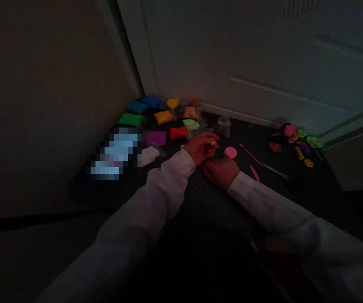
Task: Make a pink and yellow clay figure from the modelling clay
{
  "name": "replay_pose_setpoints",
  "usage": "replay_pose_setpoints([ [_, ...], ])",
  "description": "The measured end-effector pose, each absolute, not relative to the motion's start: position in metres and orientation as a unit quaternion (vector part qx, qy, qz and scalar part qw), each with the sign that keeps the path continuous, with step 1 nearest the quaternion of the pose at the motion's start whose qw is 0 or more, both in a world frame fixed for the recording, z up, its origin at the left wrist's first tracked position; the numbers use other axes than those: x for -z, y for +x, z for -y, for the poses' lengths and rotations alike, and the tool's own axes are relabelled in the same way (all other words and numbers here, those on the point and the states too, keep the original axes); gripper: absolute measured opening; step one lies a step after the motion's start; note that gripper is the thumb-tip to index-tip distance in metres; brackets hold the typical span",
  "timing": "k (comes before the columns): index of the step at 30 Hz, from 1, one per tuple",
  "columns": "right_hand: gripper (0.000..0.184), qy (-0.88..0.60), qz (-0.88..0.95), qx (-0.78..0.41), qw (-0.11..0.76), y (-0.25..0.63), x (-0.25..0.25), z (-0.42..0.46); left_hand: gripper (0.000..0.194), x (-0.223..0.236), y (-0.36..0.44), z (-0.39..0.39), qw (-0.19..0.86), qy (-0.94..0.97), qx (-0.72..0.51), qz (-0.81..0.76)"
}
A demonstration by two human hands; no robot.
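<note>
My left hand (200,148) is raised a little over the dark table, its fingers curled. A small yellow piece (213,143), perhaps modelling clay, shows at its fingertips. Close beside it, my right hand (221,171) rests low on the table with its fingers bent inward. Whatever its fingertips hold, if anything, is hidden in the dim light. Just beyond the right hand stands a small round tub with a pink lid (230,152). A pink modelling tool (254,172) lies to the right of that hand.
Packets in green (131,120), blue, purple (156,138), red (178,133) and orange lie at back left, near a white packet (149,156) and a blurred bright screen (116,153). Rightward lie a thin pink stick (250,155), metal tweezers (276,170) and colourful flower shapes (301,141).
</note>
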State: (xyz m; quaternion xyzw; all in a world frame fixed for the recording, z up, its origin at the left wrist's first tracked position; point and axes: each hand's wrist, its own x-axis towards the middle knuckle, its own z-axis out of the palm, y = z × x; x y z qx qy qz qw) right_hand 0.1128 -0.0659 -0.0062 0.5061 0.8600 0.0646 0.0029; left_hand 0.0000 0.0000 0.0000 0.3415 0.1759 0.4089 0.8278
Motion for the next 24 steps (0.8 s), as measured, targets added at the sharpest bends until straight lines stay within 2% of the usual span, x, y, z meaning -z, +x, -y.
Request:
replay_pose_setpoints([
  [6,0.042,0.463,-0.885,-0.041,0.007,0.108,0.006,0.092,0.010,-0.002,0.001,0.001,0.827,0.343,-0.408,-0.181],
  [12,0.040,0.503,-0.863,-0.052,-0.009,0.110,0.002,0.069,0.009,-0.001,0.001,0.001,0.826,0.344,-0.409,-0.178],
  [24,0.040,0.553,-0.827,0.005,-0.100,0.137,-0.026,0.066,0.009,-0.010,-0.009,-0.005,0.808,0.310,-0.465,-0.187],
])
